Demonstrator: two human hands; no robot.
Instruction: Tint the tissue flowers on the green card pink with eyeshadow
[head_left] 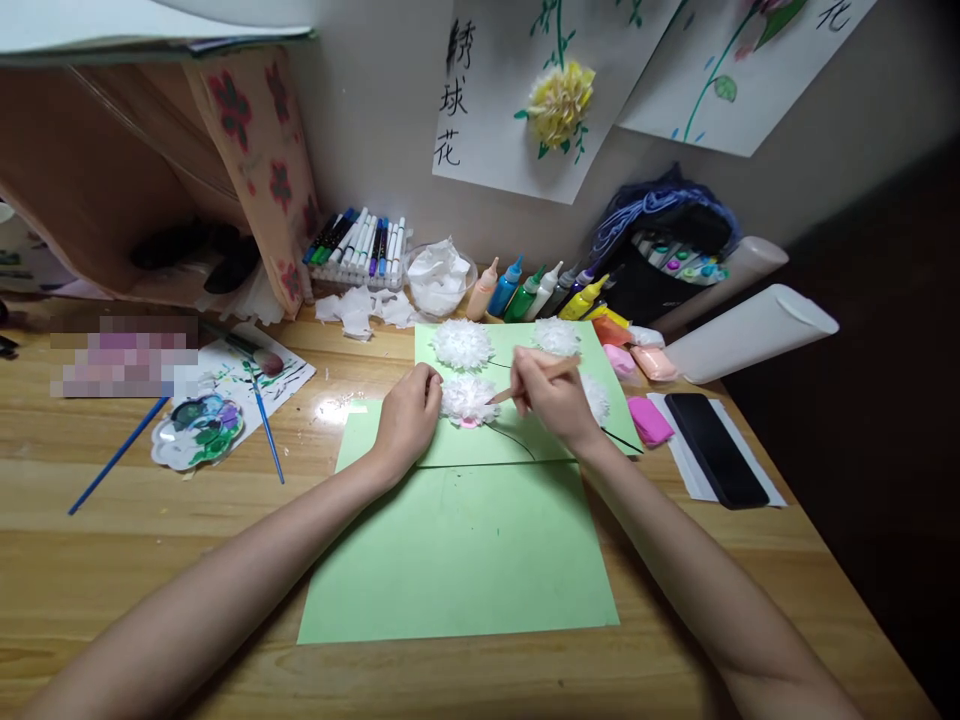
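My right hand (551, 395) grips a light brown pencil (559, 368), its tip at the edge of a white ruffled paper flower (469, 397) with a pink patch at its base. Fingers curled in, my left hand (409, 420) rests on the left side of the upper green sheet (547, 440), beside that flower; nothing shows in it. More white flowers sit on this sheet: one at the upper left (461, 343), one at the upper right (556, 335), and one (596, 398) partly behind my right hand. A thin dark curved line runs down from the front flower.
A second green sheet (457, 560) lies underneath. To the left are a paint palette (197, 432) and brushes (268, 425). Behind stand markers (360, 245), a bowl of white paper (440, 278) and paint bottles (525, 290). A phone (716, 448) and pink clay packet (649, 421) lie right.
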